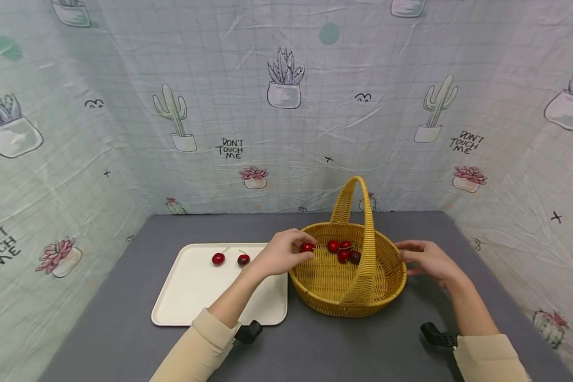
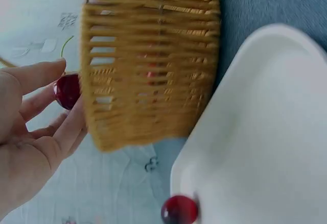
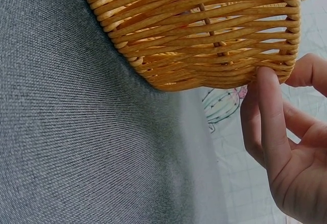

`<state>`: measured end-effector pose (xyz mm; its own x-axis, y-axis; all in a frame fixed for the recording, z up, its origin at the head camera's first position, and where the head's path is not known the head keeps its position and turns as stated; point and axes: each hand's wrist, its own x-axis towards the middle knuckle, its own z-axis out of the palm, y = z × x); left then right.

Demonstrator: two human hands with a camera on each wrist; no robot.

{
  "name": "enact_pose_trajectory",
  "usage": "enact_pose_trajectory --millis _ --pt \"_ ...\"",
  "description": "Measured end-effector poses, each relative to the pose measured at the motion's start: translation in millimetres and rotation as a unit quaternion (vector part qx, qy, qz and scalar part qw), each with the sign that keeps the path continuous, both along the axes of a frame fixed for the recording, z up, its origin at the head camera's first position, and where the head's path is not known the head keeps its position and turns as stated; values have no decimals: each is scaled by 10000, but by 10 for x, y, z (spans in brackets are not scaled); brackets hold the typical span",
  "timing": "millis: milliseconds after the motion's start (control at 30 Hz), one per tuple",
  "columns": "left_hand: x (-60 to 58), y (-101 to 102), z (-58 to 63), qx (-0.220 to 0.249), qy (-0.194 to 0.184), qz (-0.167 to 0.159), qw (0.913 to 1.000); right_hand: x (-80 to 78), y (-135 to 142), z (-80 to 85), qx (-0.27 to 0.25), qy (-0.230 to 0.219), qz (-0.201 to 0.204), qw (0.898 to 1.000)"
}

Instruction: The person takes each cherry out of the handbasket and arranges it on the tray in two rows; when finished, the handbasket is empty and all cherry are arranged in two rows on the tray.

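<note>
My left hand [image 1: 309, 250] pinches a red cherry [image 1: 307, 247] just over the left rim of a yellow wicker basket [image 1: 348, 297]. In the left wrist view the same cherry [image 2: 68, 90] sits between the thumb and fingers of the left hand [image 2: 65, 86], beside the basket's wall [image 2: 153, 60]. Several cherries [image 1: 343, 255] lie inside the basket. My right hand [image 1: 403, 250] rests its straight fingers [image 3: 268, 91] against the basket's right rim [image 3: 204, 30]. Left of the basket, a white tray [image 1: 205, 297] holds two cherries [image 1: 218, 259], [image 1: 243, 259].
The basket's tall handle [image 1: 358, 212] arches front to back over its middle. Everything stands on a grey table [image 1: 315, 350] enclosed on three sides by a cactus-print cloth [image 1: 286, 132]. Black wrist mounts [image 1: 248, 331], [image 1: 439, 335] show near my sleeves.
</note>
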<state>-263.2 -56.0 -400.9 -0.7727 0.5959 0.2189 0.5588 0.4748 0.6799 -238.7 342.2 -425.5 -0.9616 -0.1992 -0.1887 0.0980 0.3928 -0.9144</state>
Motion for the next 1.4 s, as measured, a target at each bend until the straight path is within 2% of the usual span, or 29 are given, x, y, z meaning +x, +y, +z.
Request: enact_pose_trajectory --millis 167,333,600,700,933,1133,1233,1400 --pt "76 -245 56 399 -217 272 9986 -6 -5 0 3 16 1 10000" --pt "134 -487 91 956 -541 652 9918 -20 0 -20 36 3 2 10000" --pt "161 -855 46 1272 -372 1348 9820 -5 23 -6 50 -7 -22 10000" --pt "153 -995 11 1190 -426 1645 9782 -11 23 -4 45 -28 -15 10000" --pt "154 -1373 -87 1063 -639 2363 9637 -24 16 -20 21 -52 13 10000" --pt "147 -1742 -180 705 -542 2824 9552 -16 11 -12 -46 -75 66 9999" --pt "137 -1890 -214 473 -578 2979 9517 -13 11 -6 -40 -81 72 9999" --pt "115 -2079 -286 236 -604 3052 9501 -10 15 7 -34 -74 67 9999"
